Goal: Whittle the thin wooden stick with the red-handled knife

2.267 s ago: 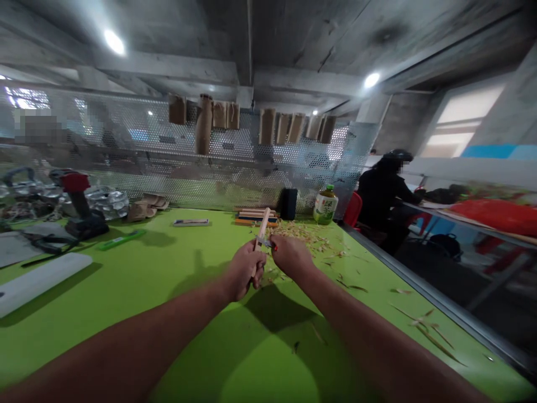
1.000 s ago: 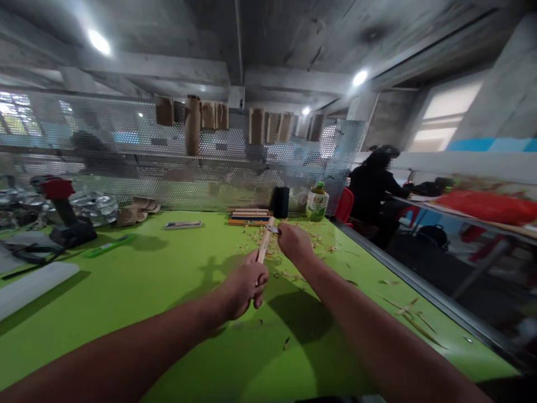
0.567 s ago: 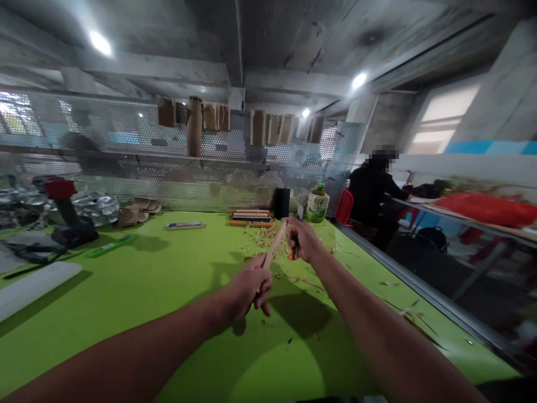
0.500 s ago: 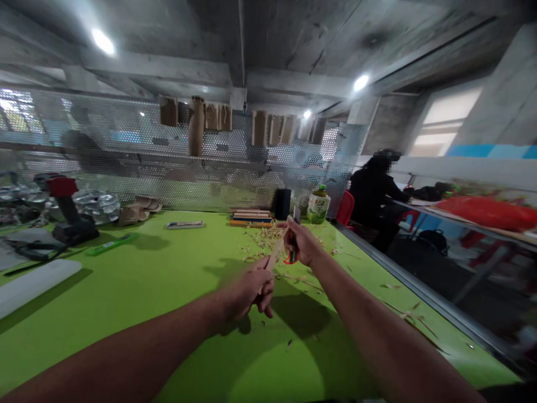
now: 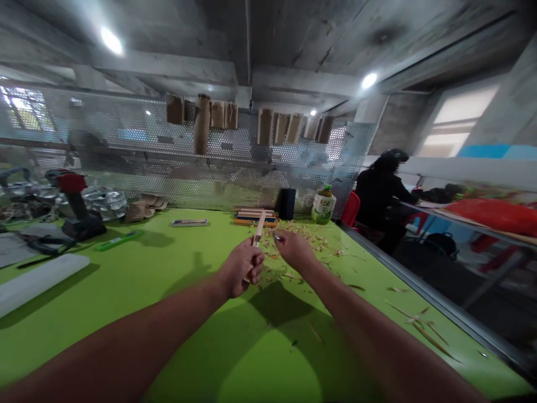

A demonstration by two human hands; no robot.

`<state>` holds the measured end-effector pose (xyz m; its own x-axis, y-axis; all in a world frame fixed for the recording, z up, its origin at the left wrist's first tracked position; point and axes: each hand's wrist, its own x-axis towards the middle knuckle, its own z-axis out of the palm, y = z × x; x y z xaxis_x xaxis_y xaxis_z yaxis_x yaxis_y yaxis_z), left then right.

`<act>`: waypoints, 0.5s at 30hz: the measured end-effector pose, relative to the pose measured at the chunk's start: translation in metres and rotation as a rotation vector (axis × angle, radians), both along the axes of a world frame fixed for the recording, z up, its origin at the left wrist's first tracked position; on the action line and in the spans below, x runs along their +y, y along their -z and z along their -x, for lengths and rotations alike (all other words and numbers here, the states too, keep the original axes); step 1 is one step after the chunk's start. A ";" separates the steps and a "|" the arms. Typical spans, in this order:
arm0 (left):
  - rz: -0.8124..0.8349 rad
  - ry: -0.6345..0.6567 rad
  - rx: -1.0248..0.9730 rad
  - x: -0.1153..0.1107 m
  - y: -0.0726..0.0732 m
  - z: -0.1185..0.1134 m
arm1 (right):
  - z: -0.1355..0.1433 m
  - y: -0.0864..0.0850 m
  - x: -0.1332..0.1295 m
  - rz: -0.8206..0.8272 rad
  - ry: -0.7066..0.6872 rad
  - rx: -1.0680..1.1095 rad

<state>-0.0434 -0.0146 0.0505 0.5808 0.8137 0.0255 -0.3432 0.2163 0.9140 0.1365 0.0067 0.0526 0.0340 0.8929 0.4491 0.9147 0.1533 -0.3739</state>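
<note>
My left hand (image 5: 244, 266) is closed around the lower end of a pale wooden stick (image 5: 260, 225), which points up and away over the table. A dark mark or notch shows on the stick just above my fingers. To its right, my right hand (image 5: 296, 248) is closed on a knife (image 5: 278, 239). Only a bit of grey metal and some red show beside the fingers; the rest is hidden. Knife and stick are apart. Thin wood shavings (image 5: 319, 242) lie scattered on the green table (image 5: 168, 313) around and beyond my right hand.
Wood pieces (image 5: 254, 216), a black box (image 5: 287, 204) and a green-capped bottle (image 5: 323, 205) stand at the back. At left are a cordless drill (image 5: 74, 196), a green cutter (image 5: 120, 240) and a white block (image 5: 46, 280). A person (image 5: 384, 187) sits at right, beyond the metal table edge.
My right hand has drawn back with the knife, away from the stick. My left hand has moved slightly up and left, and the stick stands more upright.
</note>
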 end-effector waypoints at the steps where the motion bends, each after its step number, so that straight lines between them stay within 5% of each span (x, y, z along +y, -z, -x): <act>1: 0.000 0.002 0.001 0.000 -0.001 0.000 | 0.005 0.000 -0.003 0.047 0.035 -0.140; 8: 0.006 -0.031 0.015 0.000 0.001 -0.006 | 0.033 -0.004 -0.016 0.103 0.054 -0.411; 15: 0.002 0.062 0.046 -0.016 0.002 -0.006 | 0.011 -0.008 -0.004 0.075 0.201 -0.354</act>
<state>-0.0378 -0.0307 0.0483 0.6306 0.7761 -0.0038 -0.2867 0.2374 0.9281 0.1258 0.0023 0.0606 0.0658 0.9150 0.3981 0.9978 -0.0570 -0.0340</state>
